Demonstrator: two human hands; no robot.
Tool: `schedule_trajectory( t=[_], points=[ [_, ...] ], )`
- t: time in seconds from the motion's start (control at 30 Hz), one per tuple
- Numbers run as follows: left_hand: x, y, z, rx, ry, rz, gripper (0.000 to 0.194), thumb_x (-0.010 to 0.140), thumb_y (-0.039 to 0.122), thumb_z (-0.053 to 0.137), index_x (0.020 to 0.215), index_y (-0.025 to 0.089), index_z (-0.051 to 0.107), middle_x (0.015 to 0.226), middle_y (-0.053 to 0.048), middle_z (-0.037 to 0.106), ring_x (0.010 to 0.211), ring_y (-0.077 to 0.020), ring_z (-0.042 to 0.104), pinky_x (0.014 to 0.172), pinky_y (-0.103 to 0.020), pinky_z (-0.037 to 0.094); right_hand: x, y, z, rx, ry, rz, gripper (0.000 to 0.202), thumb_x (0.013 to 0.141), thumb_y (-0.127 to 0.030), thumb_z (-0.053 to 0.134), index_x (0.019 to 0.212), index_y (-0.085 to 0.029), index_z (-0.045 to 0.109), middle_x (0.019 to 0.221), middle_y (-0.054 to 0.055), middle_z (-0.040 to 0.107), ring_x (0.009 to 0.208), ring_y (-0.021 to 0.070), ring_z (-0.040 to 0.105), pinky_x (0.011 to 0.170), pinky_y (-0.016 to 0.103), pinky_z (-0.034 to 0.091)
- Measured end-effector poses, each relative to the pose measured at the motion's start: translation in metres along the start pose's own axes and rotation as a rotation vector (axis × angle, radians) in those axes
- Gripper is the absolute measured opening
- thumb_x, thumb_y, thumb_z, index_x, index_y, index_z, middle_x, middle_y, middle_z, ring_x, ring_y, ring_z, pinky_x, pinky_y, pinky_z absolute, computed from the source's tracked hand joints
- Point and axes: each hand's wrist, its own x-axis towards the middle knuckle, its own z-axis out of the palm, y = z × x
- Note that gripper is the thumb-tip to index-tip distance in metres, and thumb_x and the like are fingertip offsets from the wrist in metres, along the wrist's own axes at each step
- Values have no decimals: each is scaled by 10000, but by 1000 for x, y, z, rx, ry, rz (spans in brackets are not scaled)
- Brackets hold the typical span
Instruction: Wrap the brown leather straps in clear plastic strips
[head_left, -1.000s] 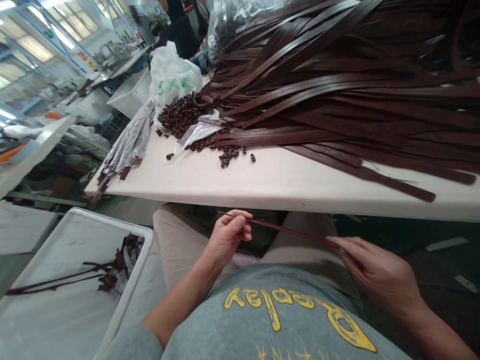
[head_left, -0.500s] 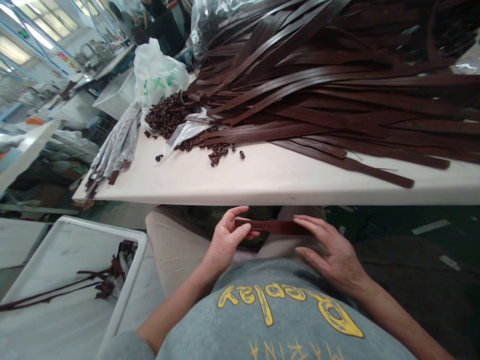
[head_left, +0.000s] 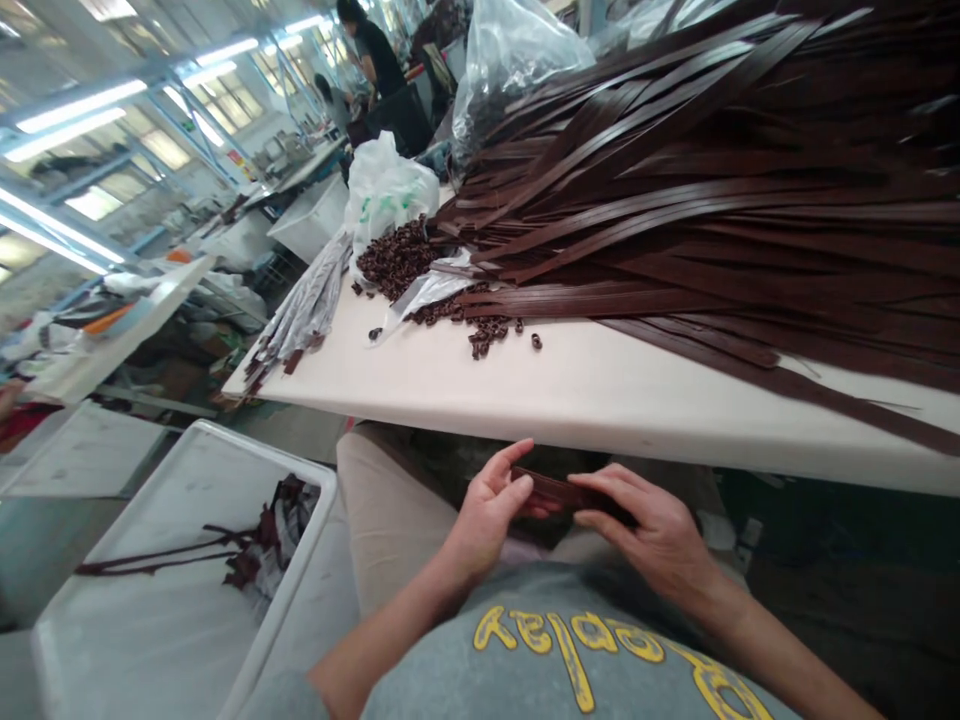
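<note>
A dark brown strap [head_left: 553, 488] is stretched between my two hands, above my lap and just below the table's front edge. My left hand [head_left: 491, 510] pinches one end between thumb and fingers, its index finger pointing up. My right hand [head_left: 649, 520] has thumb and fingers closed round the other part, which it partly hides. On the white table [head_left: 585, 390] lies a large pile of long brown straps [head_left: 675, 230]. Small dark brown loops [head_left: 397, 260] are heaped left of the pile, with some scattered nearer the front edge.
A white plastic bag [head_left: 390, 185] stands behind the loops, and a wrapped strap bundle [head_left: 304, 310] lies at the table's left end. Lower left, a white bin [head_left: 202, 435] holds brown strips. A person [head_left: 379, 55] is in the background.
The view has swung left, so the table and bin appear farther right. My right hand has closed its fingers on the strap, which was lying along its open fingers before.
</note>
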Motion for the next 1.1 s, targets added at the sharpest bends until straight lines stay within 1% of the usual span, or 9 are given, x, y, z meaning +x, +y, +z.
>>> schedule_trajectory(
  t=[0.13,0.23,0.3,0.37,0.47,0.57,0.63,0.87,1.1],
  points=[
    [0,7,-12,112,-4,25,636,795,368,743,1365,180,531,853,-41,741,725,-148,666,716,-274,511,-17,16,-22,39,-203,259,198,904,-335,610,780,-226,719,720,3,696,666,179,670,603,273,524],
    [2,10,-15,154,-16,35,592,750,330,779,1286,174,583,842,-35,741,712,-135,647,720,-265,497,-28,25,-37,-4,-334,282,196,893,-332,597,768,-224,704,718,-1,694,671,185,670,598,279,517],
    [5,10,-14,151,2,57,560,703,294,812,1212,170,615,808,-17,726,705,-126,640,713,-250,484,-30,27,-42,-39,-346,257,199,910,-329,571,801,-228,703,738,2,703,684,186,678,608,283,531],
    [8,9,-10,138,33,74,540,670,267,831,1159,167,625,765,7,701,686,-114,626,697,-237,475,-28,22,-40,-72,-288,229,180,931,-321,555,905,-235,710,831,18,734,749,194,699,660,298,557],
    [12,3,0,88,71,71,561,668,282,832,1170,177,604,740,32,674,659,-108,617,674,-234,474,-17,5,-21,-104,-98,124,189,928,-318,609,1080,-229,677,986,52,743,865,213,706,763,339,578],
    [15,-3,11,16,92,48,605,667,295,839,1204,182,584,762,34,674,665,-107,620,693,-243,486,-4,-10,6,-120,79,-7,176,929,-306,652,1078,-213,670,978,67,734,871,215,696,782,355,578],
    [15,-6,17,-27,101,23,635,658,294,850,1222,181,579,768,34,670,672,-106,616,711,-250,491,2,-13,19,-146,146,-45,130,951,-284,629,1045,-213,685,937,63,733,835,205,694,751,345,579],
    [12,-11,22,-152,143,-38,696,629,270,876,1252,176,580,665,79,588,631,-83,556,709,-232,461,-3,-5,20,-326,196,-174,164,955,-282,632,1061,-197,724,923,88,752,803,209,699,724,341,582],
    [11,-13,23,-137,150,-29,739,664,257,867,1329,150,563,635,87,579,621,-60,510,693,-198,402,-4,-4,23,-384,165,-188,170,979,-248,593,1056,-148,707,863,75,729,730,171,685,633,273,524]
  ],
)
